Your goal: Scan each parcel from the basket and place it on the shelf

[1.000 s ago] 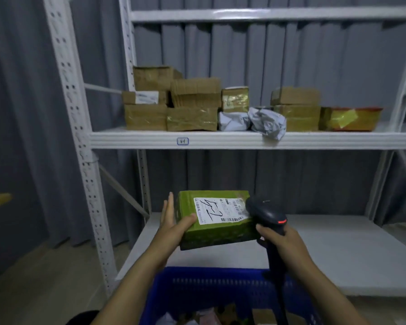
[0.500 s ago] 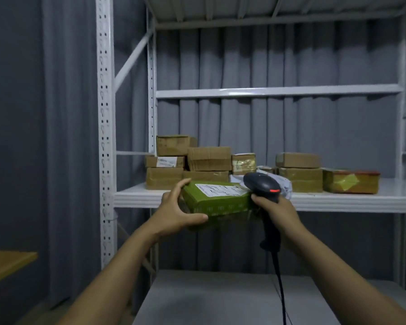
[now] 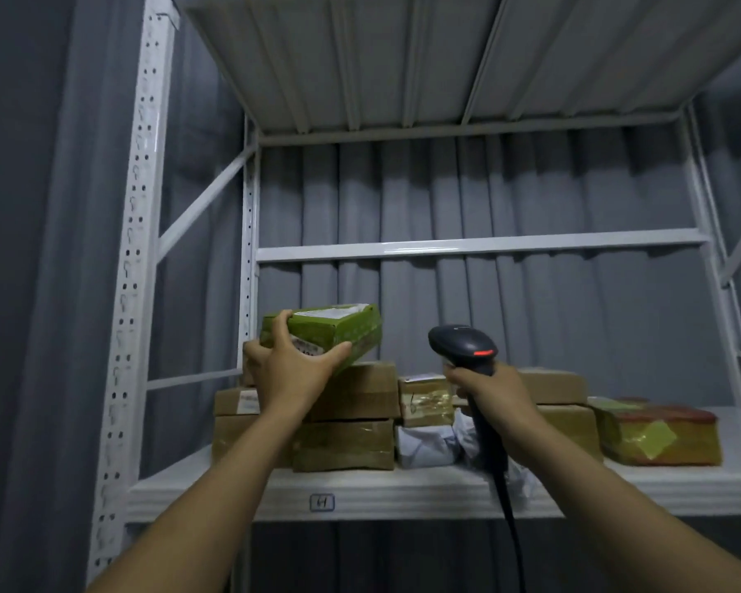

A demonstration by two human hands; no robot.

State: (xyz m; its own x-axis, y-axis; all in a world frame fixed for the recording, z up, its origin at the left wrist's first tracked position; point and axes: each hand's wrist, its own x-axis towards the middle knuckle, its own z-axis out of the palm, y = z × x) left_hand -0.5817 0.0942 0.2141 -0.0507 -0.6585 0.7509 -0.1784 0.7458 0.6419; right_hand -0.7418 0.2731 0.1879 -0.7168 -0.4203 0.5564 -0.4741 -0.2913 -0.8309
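1. Green parcel (image 3: 334, 331) is now up at the left end of the shelf (image 3: 403, 490), level with the top of the brown boxes (image 3: 356, 391). A second ago it was held low over the basket, its white label turned to the scanner.
2. Left hand (image 3: 292, 370) grips the parcel's near end, fingers curled over the top edge and thumb stretched along the lower edge. The parcel is tilted. I cannot tell whether its underside already touches the top box or hangs just above it.
3. Right hand (image 3: 493, 387) is wrapped round the handle of the scanner (image 3: 463, 342), whose cable (image 3: 510, 520) hangs down in front of the shelf. Half a second ago the scanner head was right beside the label; now it stands apart from the parcel, off to the right.
4. That gap, and the lift, suggest the scan of this parcel is done and the placing step is in hand.
5. What remains, as I judge it, is to set the parcel flat on the stack and let go. The boxes below differ in height, so a tilted parcel could slide off.
6. The view has lifted with the parcel, and the basket is out of sight.
7. Further right on the shelf lie a grey bag (image 3: 424, 442) and a yellow-taped parcel (image 3: 655, 434).
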